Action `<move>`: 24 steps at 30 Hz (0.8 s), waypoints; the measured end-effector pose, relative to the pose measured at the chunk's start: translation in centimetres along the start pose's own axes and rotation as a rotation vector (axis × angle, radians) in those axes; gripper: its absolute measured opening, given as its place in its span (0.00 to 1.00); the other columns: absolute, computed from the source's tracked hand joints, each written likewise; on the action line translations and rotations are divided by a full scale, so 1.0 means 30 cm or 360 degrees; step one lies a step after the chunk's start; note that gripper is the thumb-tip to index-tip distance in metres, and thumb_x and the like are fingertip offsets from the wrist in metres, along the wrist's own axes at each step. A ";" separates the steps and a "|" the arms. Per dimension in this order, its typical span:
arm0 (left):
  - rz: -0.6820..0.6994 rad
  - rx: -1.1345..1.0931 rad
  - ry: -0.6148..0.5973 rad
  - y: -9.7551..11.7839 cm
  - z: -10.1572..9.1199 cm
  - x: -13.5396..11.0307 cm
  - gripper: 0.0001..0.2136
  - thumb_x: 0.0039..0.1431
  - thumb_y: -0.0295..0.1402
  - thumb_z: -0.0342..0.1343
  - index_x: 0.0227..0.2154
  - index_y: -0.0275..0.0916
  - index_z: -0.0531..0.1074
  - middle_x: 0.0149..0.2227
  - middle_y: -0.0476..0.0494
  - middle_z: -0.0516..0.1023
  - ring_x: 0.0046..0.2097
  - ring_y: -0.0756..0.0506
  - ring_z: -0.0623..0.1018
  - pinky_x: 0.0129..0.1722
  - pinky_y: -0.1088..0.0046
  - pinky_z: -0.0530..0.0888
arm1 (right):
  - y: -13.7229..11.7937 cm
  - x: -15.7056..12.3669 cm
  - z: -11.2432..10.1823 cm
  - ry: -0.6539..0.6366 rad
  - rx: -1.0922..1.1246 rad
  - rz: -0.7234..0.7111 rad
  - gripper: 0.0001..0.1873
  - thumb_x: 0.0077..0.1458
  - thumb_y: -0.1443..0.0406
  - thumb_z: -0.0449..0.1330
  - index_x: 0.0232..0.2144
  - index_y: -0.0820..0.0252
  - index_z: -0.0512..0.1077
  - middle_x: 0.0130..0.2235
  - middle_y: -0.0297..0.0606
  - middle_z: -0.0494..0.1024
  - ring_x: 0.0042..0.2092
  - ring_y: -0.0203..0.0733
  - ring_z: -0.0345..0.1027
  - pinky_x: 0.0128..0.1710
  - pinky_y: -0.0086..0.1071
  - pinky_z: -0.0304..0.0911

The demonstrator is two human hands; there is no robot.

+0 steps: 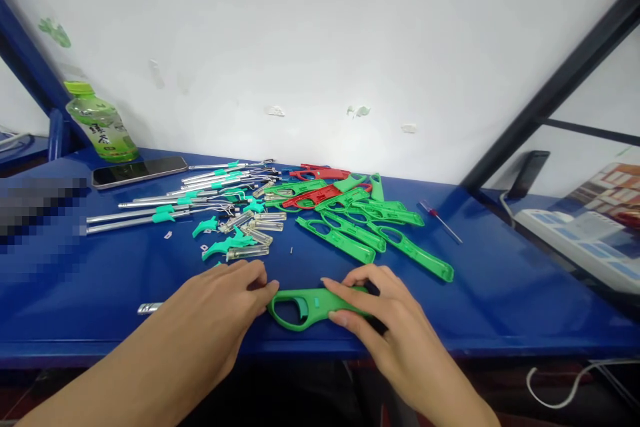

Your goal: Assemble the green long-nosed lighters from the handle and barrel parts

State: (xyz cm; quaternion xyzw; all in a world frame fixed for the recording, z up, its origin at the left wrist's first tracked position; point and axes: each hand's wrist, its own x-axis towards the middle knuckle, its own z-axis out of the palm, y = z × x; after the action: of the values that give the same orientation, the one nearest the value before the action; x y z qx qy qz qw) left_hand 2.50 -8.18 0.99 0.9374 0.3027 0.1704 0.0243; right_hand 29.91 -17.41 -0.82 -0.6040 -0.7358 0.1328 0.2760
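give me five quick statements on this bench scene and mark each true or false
1. The right hand holds the green handle. True.
2. The left hand is well away from that handle. False: its fingertips are at the handle's loop end.
3. Red shells lie among green shells. True.
4. The screwdriver lies left of the shells. False: the screwdriver lies to their right.
5. The bottle has no cap. False: the bottle has its yellow-green cap on.
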 end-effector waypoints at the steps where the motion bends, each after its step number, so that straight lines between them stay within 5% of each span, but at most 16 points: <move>1: 0.0050 0.0060 -0.0053 0.004 -0.001 -0.001 0.27 0.55 0.12 0.50 0.46 0.45 0.84 0.43 0.43 0.85 0.42 0.38 0.87 0.43 0.63 0.82 | 0.001 0.000 0.002 -0.0001 0.0022 0.0007 0.19 0.74 0.61 0.64 0.62 0.36 0.81 0.54 0.40 0.79 0.55 0.54 0.75 0.58 0.56 0.74; 7: 0.0154 0.0180 -0.0034 0.017 -0.019 0.004 0.24 0.52 0.12 0.46 0.39 0.44 0.81 0.40 0.43 0.85 0.40 0.37 0.86 0.43 0.61 0.81 | 0.014 -0.014 0.019 0.0066 0.0098 0.0047 0.15 0.74 0.59 0.63 0.58 0.35 0.81 0.55 0.38 0.79 0.58 0.55 0.75 0.60 0.54 0.74; 16: 0.0255 0.0144 0.0157 0.013 -0.028 0.006 0.19 0.72 0.19 0.45 0.48 0.46 0.77 0.45 0.47 0.86 0.40 0.42 0.85 0.44 0.66 0.79 | 0.031 -0.019 0.012 0.0281 0.0265 0.0037 0.17 0.71 0.61 0.66 0.59 0.43 0.78 0.49 0.38 0.79 0.47 0.47 0.81 0.48 0.37 0.79; 24: 0.0335 0.0106 0.0175 0.028 -0.010 0.010 0.26 0.65 0.14 0.44 0.55 0.45 0.76 0.49 0.46 0.88 0.46 0.42 0.87 0.52 0.64 0.80 | 0.003 -0.017 -0.004 0.0279 0.0375 -0.0060 0.07 0.74 0.61 0.63 0.46 0.49 0.82 0.42 0.35 0.85 0.44 0.46 0.81 0.46 0.36 0.76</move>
State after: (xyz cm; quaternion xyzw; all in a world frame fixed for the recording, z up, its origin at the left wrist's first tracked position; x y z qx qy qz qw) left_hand 3.10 -8.70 1.49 0.9536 0.2089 0.2130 -0.0415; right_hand 30.13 -17.88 -0.89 -0.5628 -0.6994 0.1597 0.4106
